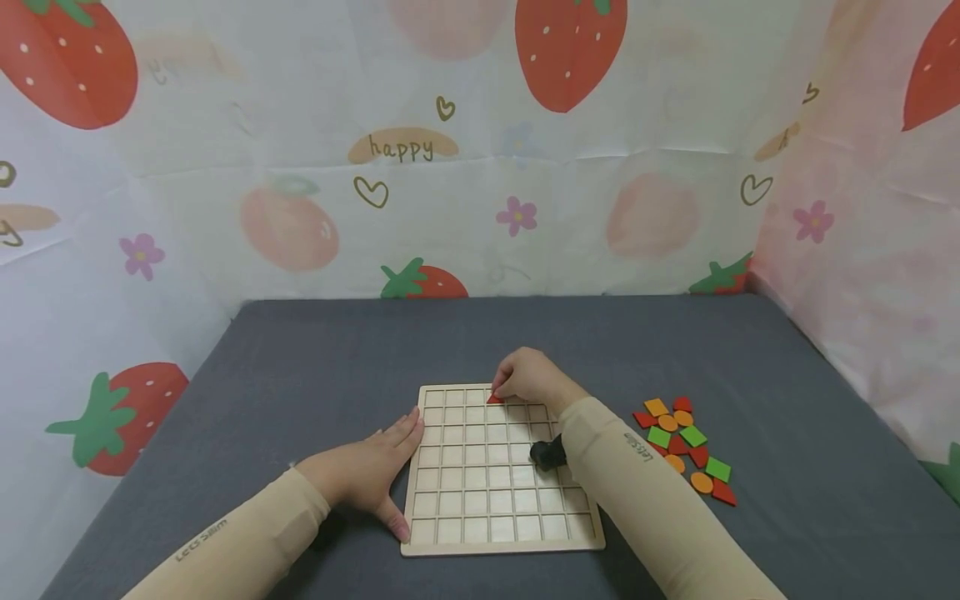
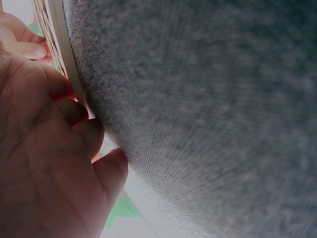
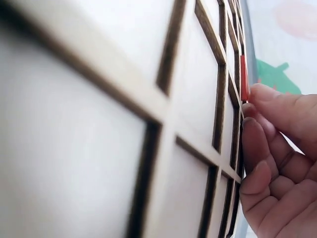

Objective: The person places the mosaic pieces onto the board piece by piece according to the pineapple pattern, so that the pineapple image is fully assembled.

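Observation:
A light wooden grid board [image 1: 452, 504] with raised square cells lies on the table. Along its left edge rests my left hand [image 1: 371, 471], fingers spread and thumb by the near corner; in the left wrist view its fingertips [image 2: 119, 158] touch the cloth and the board's side. My right hand [image 1: 531, 379] reaches over the far edge and pinches a small red triangular tile [image 1: 494, 399] at the top row. Seen edge-on in the right wrist view, the red tile [image 3: 243, 78] meets the thumb and fingers. Its underside is hidden.
Right of the board lie several loose tiles: orange circles [image 1: 702, 482], green squares [image 1: 717, 468], red pieces [image 1: 723, 492] and an orange square [image 1: 656, 407]. A dark grey cloth [image 1: 337, 350] covers the table. A strawberry-print curtain [image 1: 570, 192] stands behind and at both sides.

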### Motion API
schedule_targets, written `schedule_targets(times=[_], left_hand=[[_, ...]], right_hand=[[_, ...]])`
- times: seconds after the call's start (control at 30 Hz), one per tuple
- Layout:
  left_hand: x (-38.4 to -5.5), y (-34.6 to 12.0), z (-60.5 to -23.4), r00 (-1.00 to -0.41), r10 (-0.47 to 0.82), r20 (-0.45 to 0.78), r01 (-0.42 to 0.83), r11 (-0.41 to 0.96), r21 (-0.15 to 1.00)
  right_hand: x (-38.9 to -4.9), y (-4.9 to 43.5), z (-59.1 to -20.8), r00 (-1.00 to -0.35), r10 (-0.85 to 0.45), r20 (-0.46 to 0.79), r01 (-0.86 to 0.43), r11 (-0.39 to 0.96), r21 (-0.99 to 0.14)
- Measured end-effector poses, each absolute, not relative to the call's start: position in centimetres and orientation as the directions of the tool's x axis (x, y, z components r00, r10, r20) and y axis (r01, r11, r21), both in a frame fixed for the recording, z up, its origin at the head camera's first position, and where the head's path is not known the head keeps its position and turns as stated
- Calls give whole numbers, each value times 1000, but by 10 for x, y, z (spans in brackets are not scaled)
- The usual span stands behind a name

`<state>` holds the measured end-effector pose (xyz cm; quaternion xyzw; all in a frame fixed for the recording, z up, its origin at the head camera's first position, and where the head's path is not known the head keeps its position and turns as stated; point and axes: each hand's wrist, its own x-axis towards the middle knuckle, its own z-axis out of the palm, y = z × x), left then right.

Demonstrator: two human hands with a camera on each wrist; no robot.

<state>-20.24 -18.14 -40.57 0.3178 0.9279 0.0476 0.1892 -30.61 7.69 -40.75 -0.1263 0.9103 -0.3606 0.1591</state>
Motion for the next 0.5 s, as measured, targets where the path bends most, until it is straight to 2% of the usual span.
schedule_targets(times=[0.27,0.5], left_hand=[[-203,-182,-407,-724,610,-321,573,792,211],[-203,-182,-407,-723,607,-329,573,793,206]], right_hand=[[-305,89,-398,-919,-324,-224,-63,681,-730],[-301,117,-383,-917,-345,-200,-110,701,-705]])
